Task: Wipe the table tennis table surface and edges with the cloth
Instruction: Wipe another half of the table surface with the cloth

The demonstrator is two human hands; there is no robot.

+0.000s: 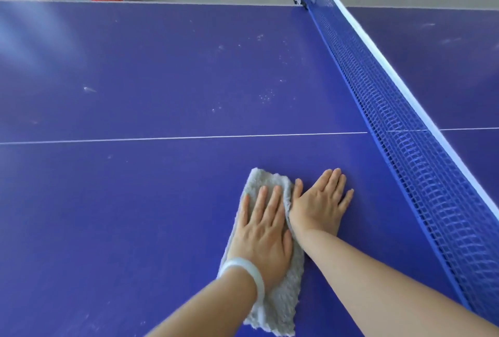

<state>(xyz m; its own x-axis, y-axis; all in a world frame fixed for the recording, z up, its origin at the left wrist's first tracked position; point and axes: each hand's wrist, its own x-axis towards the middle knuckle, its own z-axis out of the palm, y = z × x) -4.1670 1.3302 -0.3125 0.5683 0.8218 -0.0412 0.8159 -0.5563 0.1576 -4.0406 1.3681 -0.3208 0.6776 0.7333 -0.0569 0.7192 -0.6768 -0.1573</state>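
Grey shaggy cloth (282, 299) under left hand (263, 231)

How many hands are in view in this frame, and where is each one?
2. The left hand presses flat on the grey cloth. The right hand lies flat on the bare table beside the cloth, near the net.

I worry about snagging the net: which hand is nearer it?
Right. The right hand lies flat on the table between cloth and net; the left hand presses the cloth, farther away.
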